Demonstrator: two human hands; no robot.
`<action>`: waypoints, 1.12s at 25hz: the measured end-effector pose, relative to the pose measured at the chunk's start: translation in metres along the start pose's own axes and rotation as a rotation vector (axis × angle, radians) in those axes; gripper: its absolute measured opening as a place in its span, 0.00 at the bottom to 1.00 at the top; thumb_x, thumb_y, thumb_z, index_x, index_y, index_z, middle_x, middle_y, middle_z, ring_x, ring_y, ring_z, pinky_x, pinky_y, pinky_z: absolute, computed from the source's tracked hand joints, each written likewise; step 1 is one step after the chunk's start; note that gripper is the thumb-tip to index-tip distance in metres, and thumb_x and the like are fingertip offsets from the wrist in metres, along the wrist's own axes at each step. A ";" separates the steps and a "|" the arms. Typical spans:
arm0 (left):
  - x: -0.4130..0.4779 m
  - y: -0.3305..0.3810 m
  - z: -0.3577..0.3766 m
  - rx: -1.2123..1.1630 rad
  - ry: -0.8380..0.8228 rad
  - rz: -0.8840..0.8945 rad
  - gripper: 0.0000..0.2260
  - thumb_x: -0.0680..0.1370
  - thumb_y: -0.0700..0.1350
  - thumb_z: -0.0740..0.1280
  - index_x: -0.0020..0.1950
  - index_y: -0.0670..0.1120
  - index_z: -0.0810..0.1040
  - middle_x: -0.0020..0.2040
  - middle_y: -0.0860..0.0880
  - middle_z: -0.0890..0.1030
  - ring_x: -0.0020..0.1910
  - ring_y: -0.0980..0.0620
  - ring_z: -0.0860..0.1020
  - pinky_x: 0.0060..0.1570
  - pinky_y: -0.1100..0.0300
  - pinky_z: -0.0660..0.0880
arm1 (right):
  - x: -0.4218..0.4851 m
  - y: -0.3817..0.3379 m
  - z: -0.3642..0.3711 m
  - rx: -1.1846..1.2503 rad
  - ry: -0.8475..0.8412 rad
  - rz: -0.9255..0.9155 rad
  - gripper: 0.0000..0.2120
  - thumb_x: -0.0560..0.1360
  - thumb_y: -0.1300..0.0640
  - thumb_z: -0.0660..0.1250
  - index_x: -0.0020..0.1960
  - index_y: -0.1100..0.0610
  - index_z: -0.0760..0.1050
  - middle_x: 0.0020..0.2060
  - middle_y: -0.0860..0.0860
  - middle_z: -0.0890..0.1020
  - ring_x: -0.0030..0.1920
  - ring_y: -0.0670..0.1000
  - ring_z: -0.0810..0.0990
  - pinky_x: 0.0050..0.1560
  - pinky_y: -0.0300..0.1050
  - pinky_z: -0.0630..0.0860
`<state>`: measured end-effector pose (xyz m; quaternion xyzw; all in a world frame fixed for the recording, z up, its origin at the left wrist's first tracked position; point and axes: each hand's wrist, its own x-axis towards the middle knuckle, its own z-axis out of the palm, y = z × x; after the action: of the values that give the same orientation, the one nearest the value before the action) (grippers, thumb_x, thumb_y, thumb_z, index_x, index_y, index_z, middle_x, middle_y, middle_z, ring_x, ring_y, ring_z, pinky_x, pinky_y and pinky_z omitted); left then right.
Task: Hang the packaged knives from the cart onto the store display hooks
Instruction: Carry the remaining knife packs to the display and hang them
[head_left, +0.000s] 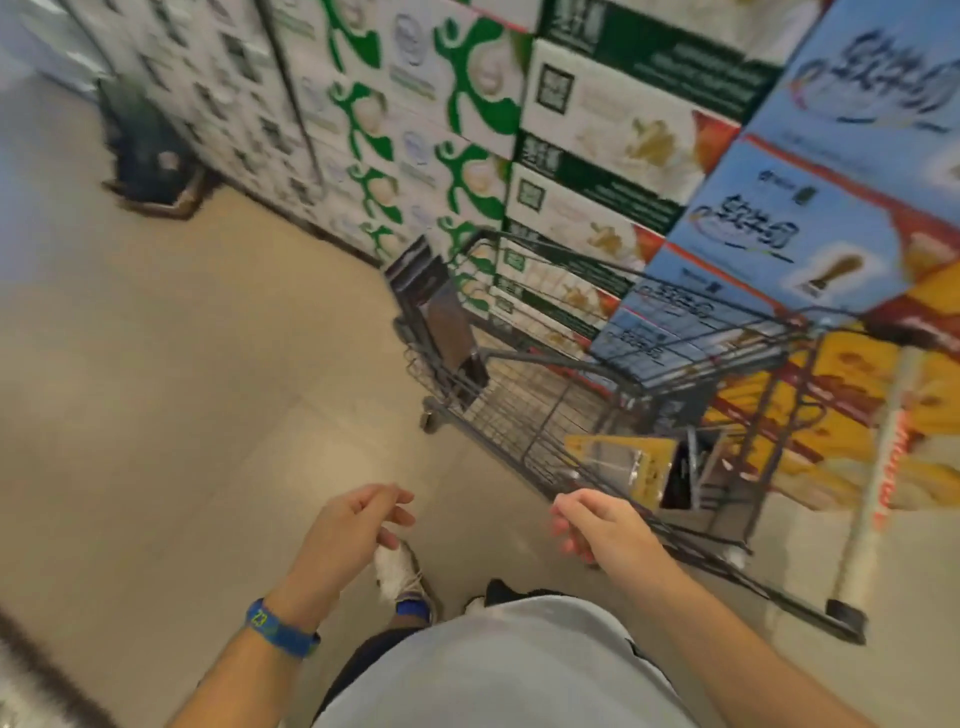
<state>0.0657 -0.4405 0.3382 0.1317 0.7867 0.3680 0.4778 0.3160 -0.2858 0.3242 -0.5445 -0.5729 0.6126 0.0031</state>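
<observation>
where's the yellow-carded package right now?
Head view, right of centre: the yellow-carded package lies in the near end of the wire cart, just beyond the right hand, with a dark package to its right.

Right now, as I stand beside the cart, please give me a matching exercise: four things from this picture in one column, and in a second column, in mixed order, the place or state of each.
Things
1. blue wristband
2. yellow package
3. dark flat package
4. right hand

Places or states
A. leans at the far end of the cart
B. holds nothing, loosely curled
C. worn on the left wrist
D. sits at the near end of the cart

Pairs: 1-C, 2-D, 3-A, 4-B
</observation>
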 end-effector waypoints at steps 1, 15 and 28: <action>0.011 0.005 -0.002 0.032 -0.038 0.004 0.13 0.82 0.51 0.62 0.47 0.51 0.84 0.42 0.52 0.86 0.30 0.56 0.79 0.33 0.62 0.71 | 0.000 -0.001 0.002 0.022 0.032 0.021 0.13 0.83 0.47 0.65 0.45 0.51 0.83 0.36 0.45 0.84 0.35 0.45 0.81 0.36 0.40 0.72; 0.126 0.107 0.085 0.460 -0.541 0.155 0.11 0.81 0.48 0.62 0.48 0.50 0.83 0.41 0.50 0.85 0.30 0.58 0.79 0.32 0.63 0.70 | -0.031 0.011 0.002 0.447 0.460 0.262 0.11 0.82 0.54 0.66 0.46 0.58 0.83 0.34 0.47 0.85 0.31 0.43 0.79 0.30 0.32 0.73; 0.163 0.173 0.165 0.496 -0.349 -0.001 0.11 0.82 0.44 0.61 0.47 0.49 0.83 0.37 0.51 0.84 0.28 0.60 0.78 0.30 0.64 0.69 | 0.102 0.036 -0.125 -0.435 0.528 0.326 0.22 0.81 0.41 0.63 0.68 0.53 0.76 0.71 0.51 0.71 0.70 0.55 0.70 0.65 0.51 0.72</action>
<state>0.0981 -0.1542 0.3081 0.3052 0.7586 0.1364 0.5592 0.3808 -0.1473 0.2623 -0.7558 -0.5748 0.3075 -0.0626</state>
